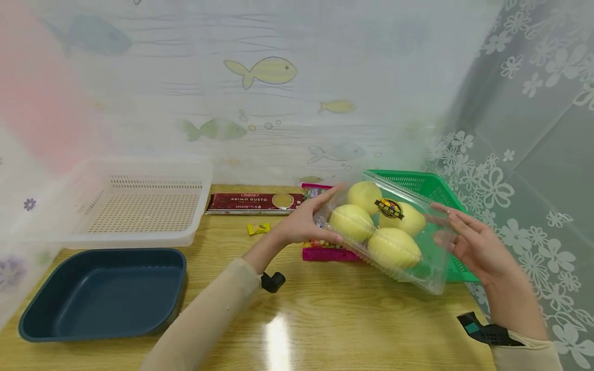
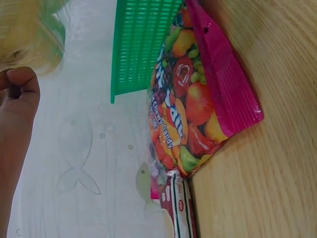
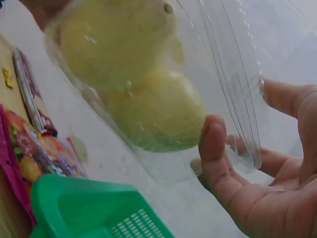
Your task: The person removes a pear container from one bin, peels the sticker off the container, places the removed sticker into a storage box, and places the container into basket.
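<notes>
A clear plastic clamshell box [image 1: 431, 257] of several pale yellow round fruits [image 1: 394, 247] is held up, tilted, between both hands. My left hand [image 1: 308, 221] grips its left end, thumb below and fingers behind. At the right end my right hand [image 1: 482, 252] grips the box, and the right wrist view shows fingertips [image 3: 214, 144] on the plastic. A dark round label with yellow writing is stuck on the lid. Behind and below the box stands a green basket [image 1: 441, 188]. A pink candy bag [image 2: 193, 99] printed with fruit lies partly hidden under the box.
A maroon spaghetti pack [image 1: 252, 203] lies along the back of the wooden table [image 1: 325, 319]. In front of it is a small yellow wrapped candy [image 1: 258, 229]. To the left stand a white basket [image 1: 139, 238] and a dark blue tray [image 1: 111, 299]. Patterned sheeting hangs behind.
</notes>
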The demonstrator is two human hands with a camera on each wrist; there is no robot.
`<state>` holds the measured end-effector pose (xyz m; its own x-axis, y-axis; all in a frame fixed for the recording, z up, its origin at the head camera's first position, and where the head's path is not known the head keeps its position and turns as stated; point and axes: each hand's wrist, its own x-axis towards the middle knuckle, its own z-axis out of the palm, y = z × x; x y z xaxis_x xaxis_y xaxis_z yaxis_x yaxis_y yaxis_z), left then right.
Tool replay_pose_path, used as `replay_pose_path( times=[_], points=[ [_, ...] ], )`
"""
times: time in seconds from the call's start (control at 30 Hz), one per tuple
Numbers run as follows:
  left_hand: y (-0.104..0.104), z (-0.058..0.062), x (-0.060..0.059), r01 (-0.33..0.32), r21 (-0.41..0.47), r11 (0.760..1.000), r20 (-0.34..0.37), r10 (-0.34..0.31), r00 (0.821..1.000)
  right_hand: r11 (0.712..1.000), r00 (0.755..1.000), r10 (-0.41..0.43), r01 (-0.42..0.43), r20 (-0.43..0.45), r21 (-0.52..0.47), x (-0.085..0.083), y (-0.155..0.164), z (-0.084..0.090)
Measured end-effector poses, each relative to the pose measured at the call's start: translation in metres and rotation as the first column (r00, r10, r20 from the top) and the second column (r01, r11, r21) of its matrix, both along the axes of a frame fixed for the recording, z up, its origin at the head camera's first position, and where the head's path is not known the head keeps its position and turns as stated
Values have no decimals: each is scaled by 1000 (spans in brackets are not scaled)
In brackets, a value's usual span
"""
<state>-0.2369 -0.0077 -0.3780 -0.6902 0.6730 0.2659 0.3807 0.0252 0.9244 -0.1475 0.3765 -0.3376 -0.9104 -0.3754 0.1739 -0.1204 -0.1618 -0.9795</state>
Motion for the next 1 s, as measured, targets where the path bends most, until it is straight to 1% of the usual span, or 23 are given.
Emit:
replay_pose_path(
  times=[0.13,0.2,0.3,0.4,0.47,0.53,0.6,0.73,0.87,0.93,1.0],
  points=[
    [0,-5,0,-39,21,999,13,39,999,996,996,-80,78,-42,-39,-1,-11,-10],
    [0,-7,-1,-53,37,998,29,52,998,991,992,-110,105,-60,-80,-1,-16,-15],
    [0,-10,-1,-96,53,994,63,93,994,983,986,-140,128,-92,-133,0,-23,-21],
    [0,-13,0,-135,71,988,89,128,988,982,984,-128,108,-125,-155,1,-27,-26],
    [0,-13,2,-160,72,984,87,154,984,983,985,-92,66,-147,-172,2,-28,-29],
    [1,-12,3,-169,71,983,90,162,983,982,984,-60,29,-165,-187,1,-30,-31],
    [2,-10,5,-177,62,982,87,171,981,981,982,-48,12,-183,-196,1,-33,-34],
    [3,-9,8,-183,48,982,76,179,981,987,973,-60,25,-221,-160,5,-41,-37],
    [3,-9,11,-194,50,980,52,191,980,994,956,-65,37,-287,-102,11,-46,-36],
    [4,-8,13,-206,63,977,45,203,978,995,942,-98,81,-320,-66,15,-50,-35],
    [5,-9,15,-225,78,971,49,222,974,989,928,-147,145,-343,-33,18,-54,-33]
  ],
)
